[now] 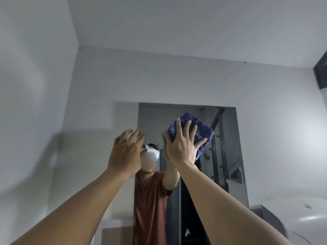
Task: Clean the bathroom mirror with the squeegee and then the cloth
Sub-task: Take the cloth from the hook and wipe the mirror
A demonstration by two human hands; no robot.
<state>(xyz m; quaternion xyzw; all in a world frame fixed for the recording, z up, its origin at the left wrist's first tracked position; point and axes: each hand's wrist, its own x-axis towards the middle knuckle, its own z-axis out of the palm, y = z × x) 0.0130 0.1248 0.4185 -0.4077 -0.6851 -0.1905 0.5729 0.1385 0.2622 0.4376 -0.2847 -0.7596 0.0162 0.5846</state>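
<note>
The mirror (178, 85) fills the wall ahead and reflects a person in a red shirt with a white headset. My right hand (182, 145) is raised, its fingers straight and spread, and presses a folded blue cloth (198, 128) flat against the glass. The cloth sticks out above and to the right of the fingers. My left hand (126, 152) is raised beside it at about the same height, fingers loosely bent toward the glass. A small pale patch shows between its fingers; I cannot tell what it is. No squeegee is in view.
A plain white wall (35, 85) runs along the left. A white rounded fixture (300, 218) sits at the lower right. A dark object (321, 71) juts in at the upper right. The reflection shows a doorway and stair railing (217, 156) behind the person.
</note>
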